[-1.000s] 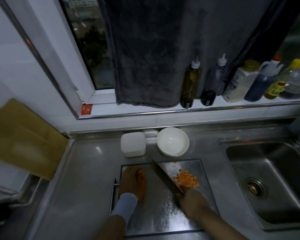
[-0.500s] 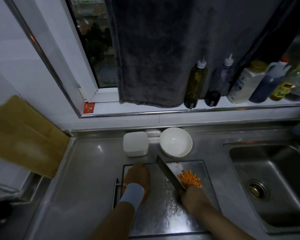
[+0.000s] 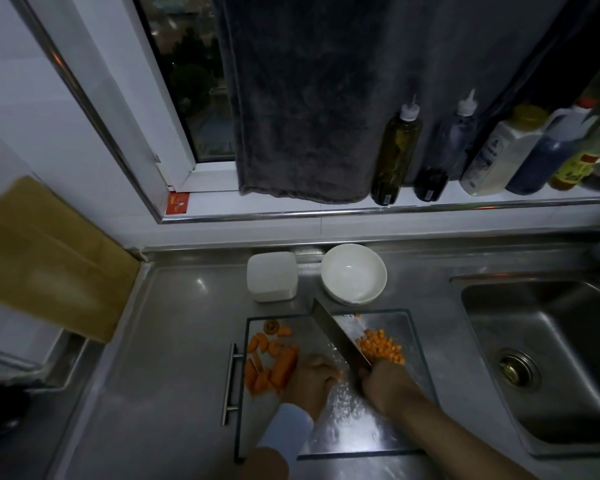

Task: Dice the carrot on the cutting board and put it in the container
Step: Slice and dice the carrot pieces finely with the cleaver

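The carrot is on the cutting board (image 3: 355,424) in two groups. The uncut carrot pieces (image 3: 272,363), thick chunks and slices, lie on the board's left half. The diced carrot (image 3: 380,348) forms a heap on the right half, near the far edge.

The knife (image 3: 340,336) stands between the two groups, its blade running diagonally from the board's far edge toward me, with the flat of the blade against the diced heap.

My right hand (image 3: 390,384) is clenched around the knife handle. My left hand (image 3: 312,379) rests on the board, just beside the largest uncut chunk, knuckles up and fingers curled under. I cannot tell whether they grasp anything. A pale cuff (image 3: 284,429) covers that wrist.

Beyond the board's far edge stand the square white container (image 3: 272,276) and, just right of it, a round white bowl (image 3: 353,273). Neither holds any carrot.

The board lies on a steel counter (image 3: 174,341). A sink (image 3: 548,382) is set into the counter on the right. Bottles (image 3: 395,157) stand along the window ledge, beside a hanging grey towel (image 3: 309,98).
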{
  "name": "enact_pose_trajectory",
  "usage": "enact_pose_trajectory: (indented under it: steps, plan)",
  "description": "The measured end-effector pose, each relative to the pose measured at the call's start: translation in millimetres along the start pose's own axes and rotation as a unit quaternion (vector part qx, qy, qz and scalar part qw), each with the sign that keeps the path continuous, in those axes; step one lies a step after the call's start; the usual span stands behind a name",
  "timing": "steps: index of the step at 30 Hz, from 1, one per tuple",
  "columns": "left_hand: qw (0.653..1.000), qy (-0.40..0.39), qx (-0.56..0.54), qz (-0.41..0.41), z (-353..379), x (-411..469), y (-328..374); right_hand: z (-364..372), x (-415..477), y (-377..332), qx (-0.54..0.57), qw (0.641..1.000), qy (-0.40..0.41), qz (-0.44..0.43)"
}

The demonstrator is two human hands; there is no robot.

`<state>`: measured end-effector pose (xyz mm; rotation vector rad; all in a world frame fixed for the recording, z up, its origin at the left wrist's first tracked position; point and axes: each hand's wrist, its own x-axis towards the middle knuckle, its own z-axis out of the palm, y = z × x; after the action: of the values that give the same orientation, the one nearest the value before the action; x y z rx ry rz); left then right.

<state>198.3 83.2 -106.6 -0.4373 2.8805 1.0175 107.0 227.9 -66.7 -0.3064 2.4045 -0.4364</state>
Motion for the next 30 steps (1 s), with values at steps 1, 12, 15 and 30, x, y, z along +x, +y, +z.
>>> enact_pose_trajectory:
  steps: [1,12,15,30]
  plan:
    - [1.0,0.005,-0.004,-0.002,-1,1,0,-1,1,1,-0.001,1.0,-0.004,-0.004]
    - [0.99,0.098,0.071,-0.076,-37,20,-5,-10,5,5,-0.056,0.996,-0.023,-0.059]
    - [0.973,0.156,0.107,-0.135,-56,28,-22,-14,6,4,-0.033,0.997,-0.023,-0.059]
    - [0.99,0.031,0.109,-0.088,-76,55,-33,-12,-5,-5,0.041,0.999,-0.015,0.005]
